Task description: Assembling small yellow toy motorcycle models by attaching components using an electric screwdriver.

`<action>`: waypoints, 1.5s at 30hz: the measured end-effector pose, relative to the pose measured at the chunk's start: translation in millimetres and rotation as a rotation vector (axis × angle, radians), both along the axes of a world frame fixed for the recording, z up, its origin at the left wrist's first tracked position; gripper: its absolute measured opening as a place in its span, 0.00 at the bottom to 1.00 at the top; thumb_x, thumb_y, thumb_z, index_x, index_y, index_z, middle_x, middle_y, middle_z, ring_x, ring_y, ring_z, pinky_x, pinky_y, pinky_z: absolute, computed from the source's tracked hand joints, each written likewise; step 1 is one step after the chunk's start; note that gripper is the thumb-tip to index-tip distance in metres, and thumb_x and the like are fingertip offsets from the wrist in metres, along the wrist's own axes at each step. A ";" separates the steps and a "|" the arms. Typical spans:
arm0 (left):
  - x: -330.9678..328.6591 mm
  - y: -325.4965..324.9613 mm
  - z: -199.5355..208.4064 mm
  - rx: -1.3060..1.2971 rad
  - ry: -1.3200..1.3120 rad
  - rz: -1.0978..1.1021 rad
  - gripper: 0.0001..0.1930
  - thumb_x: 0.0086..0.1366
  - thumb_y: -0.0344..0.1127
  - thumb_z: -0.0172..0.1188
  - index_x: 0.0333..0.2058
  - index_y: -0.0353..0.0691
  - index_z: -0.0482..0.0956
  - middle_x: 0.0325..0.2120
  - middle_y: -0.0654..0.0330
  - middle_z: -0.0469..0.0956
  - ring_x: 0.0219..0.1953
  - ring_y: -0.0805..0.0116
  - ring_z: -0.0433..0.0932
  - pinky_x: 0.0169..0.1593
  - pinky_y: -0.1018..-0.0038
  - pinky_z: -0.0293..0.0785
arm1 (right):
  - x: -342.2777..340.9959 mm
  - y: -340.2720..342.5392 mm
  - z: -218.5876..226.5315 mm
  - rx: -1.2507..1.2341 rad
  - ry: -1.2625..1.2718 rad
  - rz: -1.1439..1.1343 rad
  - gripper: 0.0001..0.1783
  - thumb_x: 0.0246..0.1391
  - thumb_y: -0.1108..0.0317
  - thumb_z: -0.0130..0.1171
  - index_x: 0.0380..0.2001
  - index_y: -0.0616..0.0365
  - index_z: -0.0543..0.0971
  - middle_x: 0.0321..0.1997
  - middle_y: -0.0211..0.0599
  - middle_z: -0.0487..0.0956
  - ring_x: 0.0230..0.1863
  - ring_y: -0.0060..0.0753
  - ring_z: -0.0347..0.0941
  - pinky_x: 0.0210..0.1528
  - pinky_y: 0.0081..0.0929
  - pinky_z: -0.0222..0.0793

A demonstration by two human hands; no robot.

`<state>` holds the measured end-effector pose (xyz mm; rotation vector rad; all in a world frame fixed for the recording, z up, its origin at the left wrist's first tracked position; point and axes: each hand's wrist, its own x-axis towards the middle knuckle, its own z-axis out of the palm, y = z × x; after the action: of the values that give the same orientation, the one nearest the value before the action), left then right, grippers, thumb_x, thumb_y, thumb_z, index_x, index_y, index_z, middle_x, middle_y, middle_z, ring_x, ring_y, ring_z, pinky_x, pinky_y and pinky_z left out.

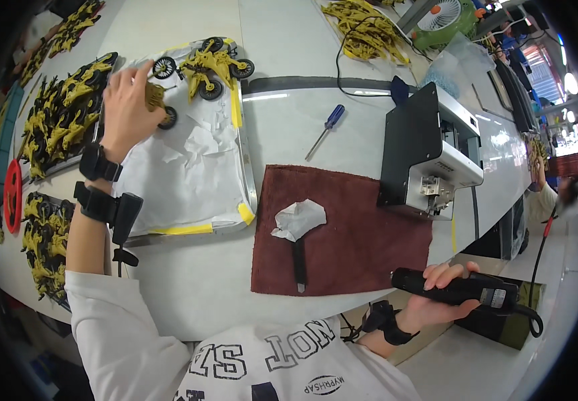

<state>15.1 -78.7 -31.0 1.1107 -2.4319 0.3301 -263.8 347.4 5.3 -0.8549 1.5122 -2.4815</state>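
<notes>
My left hand [127,107] is over the paper-lined tray [249,177], its fingers curled round a yellow toy motorcycle [154,97] with black wheels; the palm hides part of it. Close by on the same tray, more yellow toy motorcycles [210,67] stand near the far edge. Torn white paper [202,144] lines the tray, with yellow tape along its sides. At the lower right, my right hand [432,309] is wrapped round a black corded electric screwdriver [489,292]. Its tip points left, over the right front corner of a brown cloth [349,257].
A black-handled cutter [299,267] and crumpled paper [301,219] lie on the cloth. Behind it is a blue-handled screwdriver [327,130]. A black-and-silver machine [429,154] stands on the right. Piled yellow toy motorcycles [62,120] fill trays at left; a green fan [444,17] is far right.
</notes>
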 end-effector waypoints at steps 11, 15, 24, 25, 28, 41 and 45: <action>-1.9 71.0 14.8 0.129 0.239 -0.167 0.19 0.43 0.22 0.57 0.38 0.39 0.73 0.33 0.55 0.68 0.41 0.53 0.66 0.46 0.65 0.65 | 1.7 -3.5 -2.6 -0.025 -0.068 0.115 0.39 0.52 0.35 0.49 0.49 0.61 0.61 0.18 0.34 0.67 0.14 0.28 0.62 0.23 0.26 0.60; 4.1 72.7 23.4 0.201 0.356 -0.219 0.11 0.45 0.21 0.56 0.32 0.36 0.73 0.34 0.55 0.72 0.37 0.55 0.71 0.41 0.68 0.68 | 1.3 -2.8 -3.7 -0.020 -0.054 0.108 0.39 0.52 0.35 0.49 0.49 0.60 0.60 0.18 0.33 0.66 0.14 0.28 0.62 0.23 0.25 0.60; 1.6 125.8 53.7 0.808 1.008 -0.237 0.08 0.62 0.25 0.46 0.41 0.36 0.63 0.28 0.65 0.68 0.29 0.81 0.64 0.33 0.83 0.62 | 1.4 5.1 -1.5 -0.040 -0.128 0.118 0.39 0.52 0.36 0.49 0.50 0.62 0.60 0.18 0.35 0.67 0.14 0.29 0.62 0.23 0.26 0.60; -7.5 142.2 63.9 0.963 1.051 -0.270 0.07 0.62 0.26 0.47 0.39 0.37 0.63 0.27 0.66 0.66 0.29 0.81 0.64 0.33 0.84 0.62 | -1.2 2.8 0.6 -0.053 -0.142 0.192 0.40 0.52 0.36 0.49 0.51 0.63 0.60 0.18 0.36 0.67 0.15 0.30 0.63 0.23 0.27 0.60; -17.7 169.5 55.5 1.615 0.772 -0.334 0.05 0.62 0.29 0.46 0.36 0.40 0.61 0.24 0.68 0.61 0.27 0.80 0.61 0.31 0.82 0.61 | -3.2 -16.3 4.8 0.040 -0.228 0.557 0.42 0.51 0.35 0.50 0.53 0.62 0.61 0.17 0.32 0.65 0.14 0.28 0.62 0.22 0.28 0.60; -79.2 162.9 22.5 1.778 0.756 -0.477 0.05 0.61 0.26 0.38 0.36 0.35 0.60 0.54 0.49 0.65 0.50 0.71 0.69 0.44 0.74 0.66 | 10.6 -53.1 18.7 0.103 -0.060 0.589 0.42 0.50 0.33 0.51 0.53 0.58 0.60 0.20 0.33 0.68 0.16 0.30 0.66 0.25 0.30 0.63; -88.3 187.5 -17.5 1.132 0.515 -0.756 0.05 0.62 0.28 0.44 0.34 0.34 0.58 0.31 0.55 0.65 0.32 0.68 0.69 0.35 0.73 0.65 | 10.6 -49.5 18.7 0.103 -0.079 0.533 0.40 0.51 0.34 0.51 0.52 0.58 0.60 0.20 0.33 0.68 0.16 0.30 0.65 0.25 0.30 0.62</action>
<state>-73.2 108.8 -48.5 0.3874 -2.2444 -1.4981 -253.2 297.9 24.0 -0.9747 1.1796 -2.0094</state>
